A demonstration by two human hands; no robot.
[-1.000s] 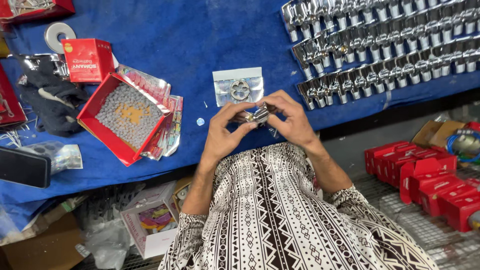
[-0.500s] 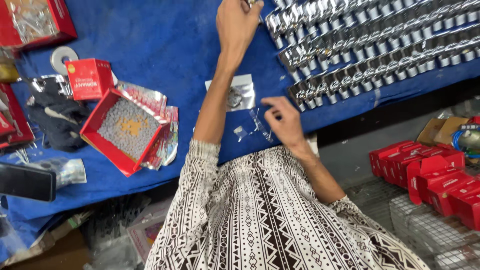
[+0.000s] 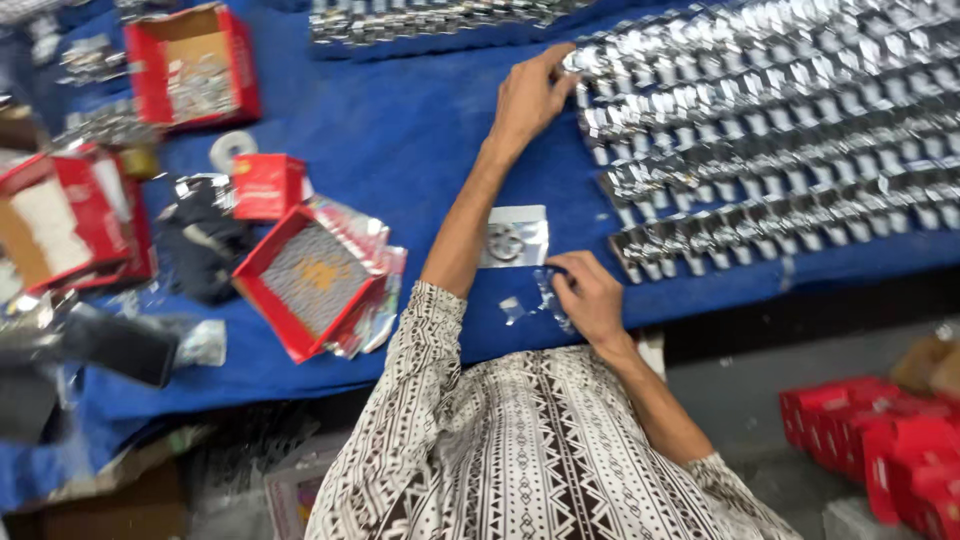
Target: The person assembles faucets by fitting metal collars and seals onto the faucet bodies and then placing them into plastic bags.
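My left hand (image 3: 530, 95) reaches far across the blue cloth (image 3: 400, 130), its fingertips pinched on a silver piece (image 3: 575, 60) at the left end of a row of shiny silver pieces (image 3: 780, 130). My right hand (image 3: 590, 300) rests near the table's front edge, shut on a crumpled clear plastic wrapper (image 3: 550, 290). A small clear bag with a round metal part (image 3: 510, 240) lies between my arms. A scrap of clear plastic (image 3: 512, 310) sits beside the right hand.
An open red box of small grey parts (image 3: 310, 280) stands to the left, with a small closed red box (image 3: 268, 185) and a white tape roll (image 3: 232, 148) behind it. Another open red box (image 3: 195, 65) sits far back. Red boxes (image 3: 870, 440) are stacked low at the right.
The hands parted from holding one small piece together. My left hand stretched out to the rows of silver pieces; my right hand dropped to the cloth with the wrapper.
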